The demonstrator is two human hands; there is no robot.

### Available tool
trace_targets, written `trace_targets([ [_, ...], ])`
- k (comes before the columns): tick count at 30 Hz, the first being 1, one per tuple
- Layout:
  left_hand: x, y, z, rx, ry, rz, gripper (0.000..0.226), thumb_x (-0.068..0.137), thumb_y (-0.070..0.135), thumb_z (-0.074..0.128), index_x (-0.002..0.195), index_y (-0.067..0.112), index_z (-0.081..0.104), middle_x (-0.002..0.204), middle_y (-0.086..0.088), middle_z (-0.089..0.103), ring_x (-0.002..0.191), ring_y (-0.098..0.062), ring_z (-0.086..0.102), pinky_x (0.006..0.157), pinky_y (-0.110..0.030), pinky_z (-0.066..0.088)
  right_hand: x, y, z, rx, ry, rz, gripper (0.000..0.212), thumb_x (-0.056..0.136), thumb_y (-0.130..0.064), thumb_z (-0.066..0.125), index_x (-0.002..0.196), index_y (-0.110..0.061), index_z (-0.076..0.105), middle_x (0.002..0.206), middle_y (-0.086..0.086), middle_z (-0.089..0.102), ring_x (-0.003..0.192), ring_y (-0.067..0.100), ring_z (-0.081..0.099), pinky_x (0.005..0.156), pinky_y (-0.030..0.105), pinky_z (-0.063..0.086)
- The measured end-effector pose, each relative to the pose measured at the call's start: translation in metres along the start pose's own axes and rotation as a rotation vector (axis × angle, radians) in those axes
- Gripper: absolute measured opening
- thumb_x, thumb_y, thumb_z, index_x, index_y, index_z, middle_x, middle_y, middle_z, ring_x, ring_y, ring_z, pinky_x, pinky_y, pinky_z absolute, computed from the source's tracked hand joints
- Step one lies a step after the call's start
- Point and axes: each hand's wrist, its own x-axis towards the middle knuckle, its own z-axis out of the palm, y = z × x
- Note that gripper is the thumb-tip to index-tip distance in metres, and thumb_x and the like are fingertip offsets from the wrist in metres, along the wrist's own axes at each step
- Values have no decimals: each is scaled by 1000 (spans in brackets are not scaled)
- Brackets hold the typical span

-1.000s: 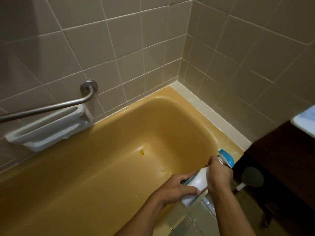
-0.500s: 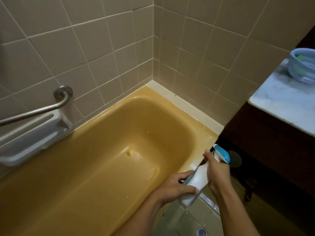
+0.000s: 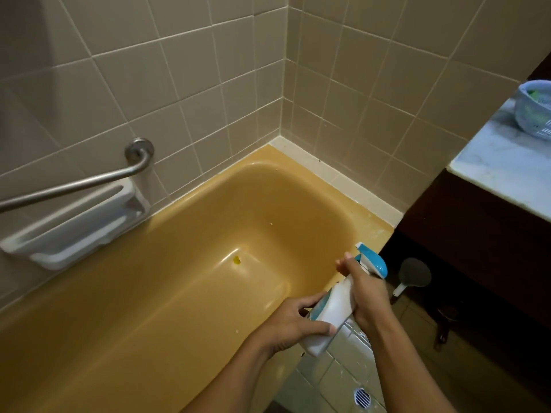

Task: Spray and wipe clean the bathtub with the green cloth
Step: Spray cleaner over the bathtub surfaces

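Since half a second ago the hands have kept the same hold and the same place over the near rim, and the yellow blob (image 3: 237, 260) lies unmoved on the tub floor; more of the floor tiles and the round metal floor drain (image 3: 361, 397) now shows at the bottom. The left hand (image 3: 293, 326) grips the lower body of the white plastic spray bottle (image 3: 335, 311), thumb across its near side and fingers (image 3: 307, 301) curled round the far side. The right hand (image 3: 368, 296) wraps the bottle's neck just below the blue trigger head (image 3: 372, 260), with one fingertip (image 3: 346, 259) sticking out straight beside the trigger. The bottle is tilted, nozzle pointing up and away towards the far corner of the mustard-yellow bathtub (image 3: 167, 308). On the tiled wall to the left, a steel grab bar (image 3: 74, 184) runs above a white soap holder (image 3: 74, 231). A pale blue mesh basket (image 3: 535, 111) stands on the marble counter (image 3: 501, 168) at right; something green shows inside it, but whether it is the cloth I cannot tell.
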Motion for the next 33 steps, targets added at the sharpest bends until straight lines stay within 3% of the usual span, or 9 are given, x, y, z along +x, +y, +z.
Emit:
trace_targets([
  [2, -17, -8, -11, -7, 29, 5, 76, 80, 30, 87, 148, 38, 55, 139, 16, 65, 124, -9, 62, 102, -30, 55, -15, 7, 19, -47, 15, -9, 23, 83, -30, 74, 63, -23, 68, 74, 8, 68, 68, 24, 61, 73, 43, 50],
  [4, -37, -19, -23, -21, 64, 0, 76, 78, 34, 87, 147, 42, 55, 139, 17, 64, 125, -11, 61, 103, -33, 55, -33, 17, 37, -83, -3, 2, 24, 74, -29, 68, 51, -23, 63, 65, 6, 62, 64, 25, 55, 68, 41, 47],
  [8, -94, -47, -50, -45, 174, -8, 78, 75, 42, 88, 146, 45, 55, 139, 19, 63, 124, -12, 61, 104, -38, 55, -75, 42, 73, -79, -217, -18, 14, 92, -24, 74, 83, -19, 65, 83, 4, 69, 77, 20, 60, 75, 40, 47],
  [11, -146, -72, -64, -101, 270, -11, 80, 73, 41, 90, 145, 43, 56, 138, 20, 63, 125, -13, 61, 105, -39, 54, -109, 71, 100, -146, -369, 4, 14, 92, -27, 74, 95, -15, 67, 92, 4, 73, 85, 16, 66, 79, 40, 50],
  [17, -254, -130, -73, -221, 495, -37, 79, 76, 30, 91, 147, 34, 57, 140, 19, 64, 126, -13, 62, 107, -39, 52, -195, 140, 153, -329, -447, 76, 13, 88, -14, 68, 76, -12, 62, 69, 8, 65, 67, 22, 60, 69, 37, 48],
  [22, -337, -178, -76, -346, 658, -75, 94, 67, 41, 94, 150, 31, 53, 141, 20, 63, 129, -12, 61, 112, -41, 49, -262, 191, 181, -429, -737, 94, 16, 90, -27, 76, 92, -14, 67, 99, 13, 75, 90, 19, 67, 83, 42, 51],
  [28, -387, -200, -72, -341, 745, -76, 92, 67, 45, 93, 149, 36, 53, 144, 19, 60, 131, -10, 57, 111, -37, 50, -306, 231, 192, -460, -615, 106, 20, 89, -14, 67, 69, -13, 63, 73, 9, 65, 74, 26, 60, 76, 41, 49],
  [31, -397, -209, -69, -364, 741, -65, 86, 69, 44, 93, 146, 38, 55, 140, 19, 63, 128, -12, 60, 110, -37, 50, -317, 235, 188, -447, -698, 116, 10, 91, -19, 73, 85, -13, 66, 84, 7, 72, 83, 25, 64, 81, 44, 51],
  [33, -402, -215, -66, -377, 747, -54, 80, 70, 42, 92, 142, 42, 55, 139, 20, 64, 127, -13, 61, 110, -37, 51, -320, 236, 188, -470, -761, 142, 16, 91, -22, 75, 99, -12, 67, 99, 8, 75, 94, 22, 68, 89, 48, 53],
])
